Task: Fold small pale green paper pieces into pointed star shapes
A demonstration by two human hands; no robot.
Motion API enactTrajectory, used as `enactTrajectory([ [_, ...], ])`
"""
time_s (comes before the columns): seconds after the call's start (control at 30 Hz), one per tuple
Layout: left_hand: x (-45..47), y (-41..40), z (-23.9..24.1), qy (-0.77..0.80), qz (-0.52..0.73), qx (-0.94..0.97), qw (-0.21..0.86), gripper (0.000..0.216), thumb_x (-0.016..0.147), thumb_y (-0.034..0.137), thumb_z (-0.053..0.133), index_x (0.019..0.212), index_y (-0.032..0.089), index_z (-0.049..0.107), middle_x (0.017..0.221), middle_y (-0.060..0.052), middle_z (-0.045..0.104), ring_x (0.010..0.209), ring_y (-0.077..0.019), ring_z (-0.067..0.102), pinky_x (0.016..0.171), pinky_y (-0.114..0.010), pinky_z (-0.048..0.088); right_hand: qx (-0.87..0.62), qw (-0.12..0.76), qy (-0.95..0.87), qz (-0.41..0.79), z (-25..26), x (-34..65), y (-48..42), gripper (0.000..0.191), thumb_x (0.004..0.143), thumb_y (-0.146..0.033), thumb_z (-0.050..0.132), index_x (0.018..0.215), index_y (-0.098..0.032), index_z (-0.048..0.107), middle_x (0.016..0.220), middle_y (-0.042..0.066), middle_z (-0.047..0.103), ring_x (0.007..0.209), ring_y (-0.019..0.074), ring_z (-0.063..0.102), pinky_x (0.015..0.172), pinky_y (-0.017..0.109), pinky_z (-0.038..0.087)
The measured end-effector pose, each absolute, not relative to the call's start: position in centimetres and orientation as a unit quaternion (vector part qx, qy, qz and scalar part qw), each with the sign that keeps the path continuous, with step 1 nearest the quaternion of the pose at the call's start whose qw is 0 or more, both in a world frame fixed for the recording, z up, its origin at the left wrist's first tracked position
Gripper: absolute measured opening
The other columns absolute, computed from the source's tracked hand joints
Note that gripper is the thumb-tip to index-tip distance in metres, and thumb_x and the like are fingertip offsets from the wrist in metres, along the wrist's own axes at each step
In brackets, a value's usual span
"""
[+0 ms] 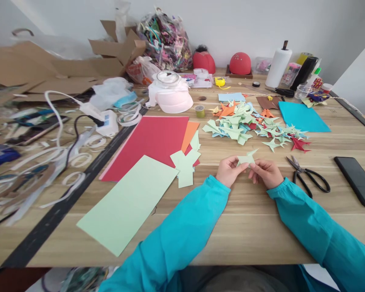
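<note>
Between my two hands is a small light green origami paper crane (245, 159), with one thin point sticking up to the right. The fingers and thumb of my left hand (229, 170) pinch its left side. My right hand (265, 172) pinches the right side, its other fingers curled below. Just beyond lies a heap of folded paper cranes (235, 123), mostly light green with some orange, blue and red. Black-handled scissors (310, 174) rest partly open beside my right hand. Left of my hands are cut light green paper pieces (185, 166).
A large light green sheet (127, 202) overlaps red paper (152, 142) on the left. A phone (357, 180) lies at the right, with a blue sheet (302, 117) farther back. White strips, cables and a power strip (108, 123) clutter the left side.
</note>
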State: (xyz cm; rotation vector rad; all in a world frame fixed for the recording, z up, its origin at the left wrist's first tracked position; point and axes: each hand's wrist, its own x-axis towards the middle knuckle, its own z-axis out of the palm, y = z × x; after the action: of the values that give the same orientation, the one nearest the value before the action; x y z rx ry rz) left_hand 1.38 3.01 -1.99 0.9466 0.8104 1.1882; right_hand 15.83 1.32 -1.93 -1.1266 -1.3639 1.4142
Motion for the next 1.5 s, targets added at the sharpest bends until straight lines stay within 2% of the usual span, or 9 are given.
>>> enactTrajectory([
  [0.27, 1.3, 3.5, -2.0, 0.355, 0.570, 0.321, 0.668, 0.019, 0.050, 0.020, 0.075, 0.066, 0.014, 0.066, 0.064, 0.000, 0.064, 0.056, -0.0084, 0.053, 0.051, -0.021, 0.039, -0.450, 0.421, -0.528, 0.583, -2.0, 15.4, 1.2, 0.034, 0.072, -0.047, 0.058, 0.082, -0.014, 0.056, 0.057, 0.001, 0.064, 0.037, 0.0079, 0.052, 0.036, 0.019, 0.041],
  [0.5, 1.2, 3.7, -1.5, 0.348, 0.572, 0.272, 0.691, 0.021, 0.048, 0.018, 0.075, 0.065, 0.013, 0.065, 0.065, -0.001, 0.064, 0.054, -0.0075, 0.053, 0.050, -0.021, 0.040, -0.448, 0.447, -0.467, 0.618, -2.2, 15.5, 1.4, 0.032, 0.067, -0.043, 0.063, 0.078, -0.015, 0.053, 0.055, 0.001, 0.064, 0.038, 0.0105, 0.054, 0.036, 0.021, 0.042],
  [0.63, 1.4, 3.8, -1.9, 0.357, 0.565, 0.288, 0.685, 0.023, 0.050, 0.021, 0.074, 0.068, 0.012, 0.063, 0.066, -0.002, 0.064, 0.059, -0.0111, 0.056, 0.058, -0.025, 0.045, -0.443, 0.485, -0.458, 0.598, -2.2, 15.0, 1.5, 0.034, 0.074, -0.046, 0.054, 0.087, -0.015, 0.054, 0.066, 0.002, 0.063, 0.045, 0.0099, 0.056, 0.039, 0.021, 0.043],
  [0.77, 1.9, 3.7, -2.6, 0.411, 0.546, 0.347, 0.642, 0.025, 0.050, 0.024, 0.074, 0.066, 0.011, 0.061, 0.059, -0.001, 0.061, 0.051, -0.0093, 0.052, 0.053, -0.024, 0.043, -0.452, 0.471, -0.514, 0.557, -2.7, 14.5, 1.6, 0.032, 0.074, -0.045, 0.054, 0.084, -0.015, 0.052, 0.058, -0.002, 0.058, 0.040, 0.0074, 0.051, 0.036, 0.018, 0.039],
  [1.0, 3.3, 3.4, -2.9, 0.419, 0.582, 0.315, 0.622, 0.033, 0.053, 0.032, 0.073, 0.077, 0.011, 0.062, 0.067, -0.003, 0.063, 0.052, -0.0081, 0.052, 0.052, -0.022, 0.041, -0.485, 0.511, -0.472, 0.530, -2.8, 13.7, 2.0, 0.035, 0.071, -0.049, 0.056, 0.076, -0.015, 0.052, 0.048, -0.004, 0.055, 0.034, 0.0065, 0.045, 0.034, 0.019, 0.034],
  [1.17, 4.3, 3.4, -2.2, 0.407, 0.610, 0.232, 0.639, 0.029, 0.047, 0.026, 0.076, 0.067, 0.010, 0.062, 0.058, 0.000, 0.060, 0.047, -0.0068, 0.050, 0.047, -0.021, 0.039, -0.491, 0.533, -0.448, 0.524, -2.5, 13.3, 1.8, 0.037, 0.067, -0.050, 0.058, 0.078, -0.014, 0.053, 0.046, -0.005, 0.053, 0.032, 0.0064, 0.042, 0.034, 0.019, 0.032],
  [1.33, 4.6, 3.5, -2.0, 0.372, 0.616, 0.208, 0.662, 0.025, 0.047, 0.021, 0.076, 0.065, 0.011, 0.063, 0.055, 0.001, 0.060, 0.045, -0.0056, 0.049, 0.045, -0.019, 0.037, -0.483, 0.562, -0.440, 0.507, -2.8, 13.3, 1.4, 0.037, 0.069, -0.049, 0.056, 0.082, -0.016, 0.051, 0.054, -0.004, 0.056, 0.036, 0.0073, 0.047, 0.036, 0.020, 0.035],
  [1.5, 4.2, 3.6, -2.4, 0.355, 0.584, 0.208, 0.700, 0.024, 0.048, 0.021, 0.076, 0.067, 0.011, 0.065, 0.064, -0.003, 0.065, 0.053, -0.0096, 0.057, 0.052, -0.022, 0.042, -0.510, 0.533, -0.461, 0.493, -3.4, 13.5, 1.0, 0.036, 0.072, -0.049, 0.053, 0.085, -0.015, 0.051, 0.048, -0.005, 0.053, 0.033, 0.0084, 0.045, 0.035, 0.021, 0.035],
])
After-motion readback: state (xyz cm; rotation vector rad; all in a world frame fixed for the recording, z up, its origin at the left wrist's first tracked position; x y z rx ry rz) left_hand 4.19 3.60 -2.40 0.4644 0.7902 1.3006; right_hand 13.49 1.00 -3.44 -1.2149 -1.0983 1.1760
